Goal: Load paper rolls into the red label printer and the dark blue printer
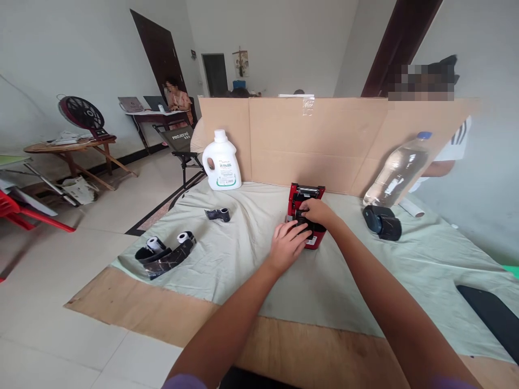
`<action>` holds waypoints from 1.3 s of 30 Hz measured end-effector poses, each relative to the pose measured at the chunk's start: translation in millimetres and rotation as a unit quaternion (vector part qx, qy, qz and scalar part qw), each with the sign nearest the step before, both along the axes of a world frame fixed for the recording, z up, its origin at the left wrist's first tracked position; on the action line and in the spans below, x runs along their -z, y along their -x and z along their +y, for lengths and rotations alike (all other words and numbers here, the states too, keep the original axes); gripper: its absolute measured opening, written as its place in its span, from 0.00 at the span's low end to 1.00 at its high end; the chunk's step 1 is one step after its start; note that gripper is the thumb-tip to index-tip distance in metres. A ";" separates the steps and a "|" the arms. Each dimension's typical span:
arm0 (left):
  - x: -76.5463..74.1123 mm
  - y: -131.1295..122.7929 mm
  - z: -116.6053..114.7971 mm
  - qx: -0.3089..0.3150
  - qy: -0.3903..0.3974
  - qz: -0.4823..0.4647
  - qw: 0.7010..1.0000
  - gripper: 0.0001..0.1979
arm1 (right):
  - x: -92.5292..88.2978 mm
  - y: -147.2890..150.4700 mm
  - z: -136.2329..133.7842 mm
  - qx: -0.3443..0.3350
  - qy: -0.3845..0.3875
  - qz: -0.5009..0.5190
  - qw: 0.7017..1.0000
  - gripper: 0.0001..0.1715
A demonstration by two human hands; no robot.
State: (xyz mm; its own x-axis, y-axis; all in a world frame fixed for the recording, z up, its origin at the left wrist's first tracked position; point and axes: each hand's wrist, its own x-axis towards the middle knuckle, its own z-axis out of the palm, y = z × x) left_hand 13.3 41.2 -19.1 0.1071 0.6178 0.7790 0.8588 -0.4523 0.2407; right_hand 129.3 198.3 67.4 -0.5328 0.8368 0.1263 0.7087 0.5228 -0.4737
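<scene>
A red device with a black inside (318, 233), which looks like a small printer with its top open, lies on the pale green cloth. My left hand (286, 247) rests over its lower left part, fingers stretched out across a black part in the middle. From the right, my right hand (320, 212) reaches into the device with fingertips pinched together. Whatever sits between those fingertips is hidden. To the left are a small roll of black marbled strip (219, 215) and a longer black marbled strip (172, 262) with white-cored rolls at its ends.
A cardboard panel (292, 140) stands behind. A white jug (223, 167) is at back left. A large clear bottle (397, 173), a dark roll (383, 222) and a white tube (412, 207) are right. A black phone-like slab (490, 313) lies near right. People are beyond the panel.
</scene>
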 end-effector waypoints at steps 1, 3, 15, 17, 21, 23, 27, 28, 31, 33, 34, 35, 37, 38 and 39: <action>-1.0 -0.5 -0.2 -0.007 0.005 -0.006 1.000 0.15 | 0.4 2.6 0.1 0.013 0.008 -0.003 1.000 0.13; -2.8 -1.9 -0.8 -0.015 0.015 -0.016 1.000 0.17 | 0.7 3.0 -2.2 0.027 0.017 -0.003 0.999 0.12; -0.3 -10.5 -1.3 -0.040 0.000 -0.022 0.999 0.19 | 6.1 -34.9 -10.5 0.158 0.080 0.447 0.877 0.36; 1.0 -10.5 -1.1 -0.046 -0.007 -0.018 0.999 0.20 | 5.5 -32.5 -6.5 0.143 0.110 0.448 0.876 0.39; 2.7 -11.1 -1.7 -0.060 -0.033 -0.003 0.998 0.18 | 20.0 -38.3 -13.4 0.132 0.087 0.460 0.874 0.30; 3.2 -12.4 -2.4 -0.069 -0.049 0.001 0.996 0.17 | 35.5 -43.0 -22.9 0.123 0.061 0.477 0.868 0.22; 2.8 -15.3 -5.2 -0.083 -0.073 0.001 0.994 0.16 | 61.7 -43.0 -42.4 0.108 0.059 0.519 0.846 0.19; 2.0 -15.4 -6.2 -0.081 -0.074 -0.002 0.994 0.16 | 64.4 -41.2 -45.8 0.105 0.073 0.531 0.837 0.21; -2.3 -11.7 -8.4 -0.074 -0.035 -0.033 0.996 0.15 | 64.6 -35.8 -51.1 0.093 0.105 0.565 0.813 0.26; -6.0 -5.7 -7.9 -0.076 0.014 -0.076 0.994 0.20 | 63.0 -34.1 -51.7 0.090 0.112 0.576 0.805 0.27; -7.8 -2.1 -6.7 -0.076 0.037 -0.097 0.992 0.22 | 62.9 -33.9 -51.5 0.093 0.116 0.578 0.802 0.27; -9.5 1.7 -5.1 -0.076 0.057 -0.114 0.989 0.24 | 63.2 -33.9 -51.3 0.098 0.121 0.578 0.801 0.27; -12.6 8.4 -1.2 -0.075 0.084 -0.131 0.985 0.24 | 64.8 -34.2 -51.0 0.108 0.133 0.576 0.799 0.29; -13.8 10.9 0.7 -0.076 0.090 -0.131 0.984 0.24 | 65.6 -34.4 -51.0 0.113 0.140 0.578 0.796 0.30; -14.7 12.9 2.3 -0.076 0.092 -0.127 0.985 0.23 | 66.2 -34.6 -50.9 0.116 0.146 0.579 0.794 0.30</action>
State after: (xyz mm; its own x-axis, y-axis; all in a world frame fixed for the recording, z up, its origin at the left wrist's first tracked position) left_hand 0.4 43.5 -4.4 -0.1821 0.7442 0.6427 0.8148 -0.2517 0.5223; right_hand 163.9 147.4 1.3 -0.0287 0.9791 0.2012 -0.2299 0.1894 -0.9546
